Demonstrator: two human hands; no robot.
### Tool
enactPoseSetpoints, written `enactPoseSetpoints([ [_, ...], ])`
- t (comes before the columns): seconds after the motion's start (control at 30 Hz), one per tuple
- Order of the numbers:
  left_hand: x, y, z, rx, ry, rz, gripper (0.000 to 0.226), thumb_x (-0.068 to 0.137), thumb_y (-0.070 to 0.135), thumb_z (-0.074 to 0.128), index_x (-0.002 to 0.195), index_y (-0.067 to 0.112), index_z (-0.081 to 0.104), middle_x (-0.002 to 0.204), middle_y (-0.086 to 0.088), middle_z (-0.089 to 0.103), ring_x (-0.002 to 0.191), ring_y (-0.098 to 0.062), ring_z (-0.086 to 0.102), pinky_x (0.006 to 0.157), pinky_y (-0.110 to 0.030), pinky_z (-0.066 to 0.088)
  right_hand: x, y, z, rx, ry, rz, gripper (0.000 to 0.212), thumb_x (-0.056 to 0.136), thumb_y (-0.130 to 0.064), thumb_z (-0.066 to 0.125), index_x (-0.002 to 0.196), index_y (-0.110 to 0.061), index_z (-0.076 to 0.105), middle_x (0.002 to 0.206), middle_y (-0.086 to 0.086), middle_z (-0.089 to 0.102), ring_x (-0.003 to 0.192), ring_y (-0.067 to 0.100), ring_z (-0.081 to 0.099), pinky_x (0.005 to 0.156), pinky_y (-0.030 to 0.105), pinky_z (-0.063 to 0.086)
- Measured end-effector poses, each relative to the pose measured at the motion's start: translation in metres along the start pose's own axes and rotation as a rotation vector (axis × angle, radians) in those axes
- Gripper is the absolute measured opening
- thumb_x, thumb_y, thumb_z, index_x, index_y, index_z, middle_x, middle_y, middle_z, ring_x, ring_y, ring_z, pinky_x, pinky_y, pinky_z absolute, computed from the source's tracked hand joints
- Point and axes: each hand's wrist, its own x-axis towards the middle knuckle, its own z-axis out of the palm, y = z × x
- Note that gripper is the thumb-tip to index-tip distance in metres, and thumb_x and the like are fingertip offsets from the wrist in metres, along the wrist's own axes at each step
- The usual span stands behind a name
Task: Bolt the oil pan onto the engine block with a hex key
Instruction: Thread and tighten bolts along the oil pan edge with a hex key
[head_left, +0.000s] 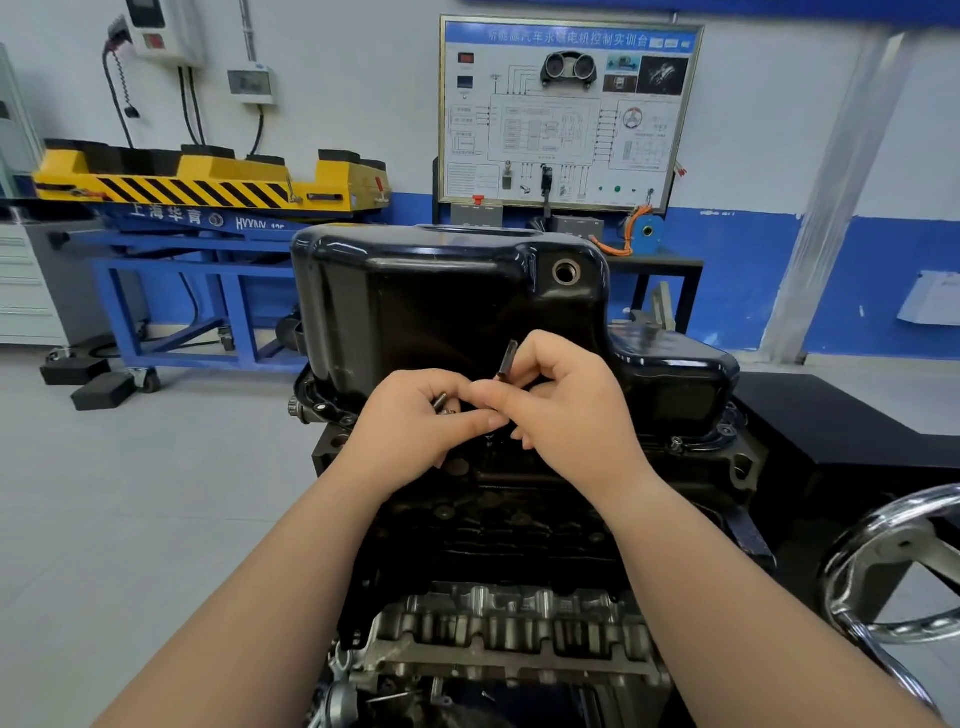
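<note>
The left hand (415, 415) is curled round loose bolts (442, 404), with one threaded shank poking out between thumb and forefinger. Touching it, the right hand (571, 410) pinches the key (508, 358), whose short dark end stands up above the knuckles. Both hands hover at the near edge of the block (493, 519), just above the pan's flange. The pan (441, 296) sits on top of the block, belly up, with its drain hole (566, 272) towards the far right corner.

The step looks like passing one bolt from the left hand to the right fingertips or the key tip. To do it well, take a single bolt and keep the rest trapped in the palm, since a dropped one could fall into the block's recesses below. Start the bolt by hand, square to the flange, and use the key only once the threads catch. Run all bolts in loosely before tightening any.

Counted: one pan, one block, one key. There are at least two bolts in the left hand, and any others are hidden. Two bolt heads (726, 429) are seated at the right edge of the flange. The left edge is too dark to count.
</note>
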Motion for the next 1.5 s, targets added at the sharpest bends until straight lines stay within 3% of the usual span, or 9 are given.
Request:
enactPoseSetpoints([
  [0.2,-0.001,0.002,0.0,-0.028,-0.007,-0.003,0.002,0.077,0.032,0.072,0.074,0.031,0.072,0.046,-0.001,0.051,0.038,-0.009,0.043,0.046,-0.018,0.038,-0.005,0.0,-0.004,0.059,-0.144,0.009,0.024,0.092,-0.006,0.055,0.099,-0.026,0.066,0.094,-0.009,0.072,0.046,0.011,0.058,0.067,0.022,0.056],
  [0.37,-0.002,0.002,0.0,0.007,-0.004,0.001,0.004,0.075,0.031,0.074,0.076,0.035,0.072,0.043,0.006,0.049,0.037,-0.007,0.045,0.046,-0.017,0.04,-0.002,0.001,-0.005,0.008,-0.05,0.031,0.009,0.083,-0.011,0.069,0.078,-0.018,0.068,0.075,-0.002,0.07,0.043,0.007,0.054,0.051,0.025,0.052],
  [0.53,-0.001,0.003,0.0,0.008,-0.008,-0.003,0.006,0.072,0.036,0.075,0.074,0.031,0.071,0.045,0.006,0.049,0.038,-0.007,0.046,0.044,-0.016,0.039,-0.002,0.002,0.0,0.01,0.001,-0.002,0.024,0.077,-0.014,0.076,0.066,-0.012,0.054,0.068,0.007,0.062,0.046,0.018,0.053,0.045,0.021,0.047],
  [0.67,-0.002,0.004,-0.001,0.007,-0.021,-0.002,0.008,0.075,0.033,0.072,0.068,0.034,0.069,0.046,0.003,0.049,0.039,-0.009,0.045,0.045,-0.019,0.041,-0.003,-0.001,-0.001,0.007,-0.1,0.002,0.009,0.085,-0.015,0.067,0.084,-0.023,0.064,0.084,-0.006,0.069,0.048,0.009,0.059,0.062,0.023,0.055],
  [0.77,-0.003,0.004,-0.001,-0.009,-0.022,-0.009,0.006,0.078,0.028,0.072,0.072,0.03,0.072,0.045,0.004,0.049,0.039,-0.009,0.044,0.046,-0.022,0.041,-0.004,-0.003,-0.003,0.036,-0.131,-0.02,0.022,0.09,-0.006,0.058,0.1,-0.026,0.065,0.095,-0.009,0.071,0.048,0.01,0.061,0.068,0.022,0.056],
  [0.97,-0.002,0.003,0.0,0.011,-0.002,-0.011,0.003,0.076,0.028,0.074,0.078,0.026,0.073,0.044,0.005,0.049,0.038,-0.008,0.044,0.047,-0.02,0.041,0.0,-0.003,-0.002,0.0,-0.016,-0.032,0.016,0.085,-0.007,0.067,0.082,-0.023,0.069,0.075,-0.007,0.07,0.045,0.001,0.055,0.048,0.016,0.048],
  [1.23,-0.001,0.002,0.001,0.008,0.005,-0.012,0.004,0.073,0.032,0.075,0.074,0.029,0.072,0.042,0.007,0.048,0.037,-0.007,0.044,0.044,-0.017,0.04,0.001,-0.002,0.002,-0.013,-0.029,-0.076,0.016,0.081,-0.006,0.069,0.073,-0.019,0.066,0.065,-0.011,0.065,0.058,-0.004,0.06,0.051,0.007,0.042],
  [1.4,-0.002,0.003,0.001,0.001,-0.001,-0.026,0.003,0.075,0.029,0.074,0.073,0.029,0.072,0.042,0.007,0.049,0.037,-0.007,0.044,0.042,-0.016,0.038,-0.002,0.0,0.007,-0.068,0.034,-0.126,0.034,0.082,-0.004,0.067,0.065,-0.031,0.054,0.069,-0.013,0.065,0.07,0.001,0.065,0.063,0.018,0.054],
  [1.5,-0.002,0.003,0.001,-0.01,0.0,-0.041,0.004,0.076,0.027,0.073,0.072,0.027,0.072,0.043,0.007,0.049,0.037,-0.008,0.044,0.042,-0.017,0.038,-0.005,0.003,0.012,-0.072,0.081,-0.137,0.025,0.084,-0.005,0.066,0.068,-0.021,0.056,0.072,-0.01,0.065,0.071,0.002,0.066,0.065,0.023,0.056],
])
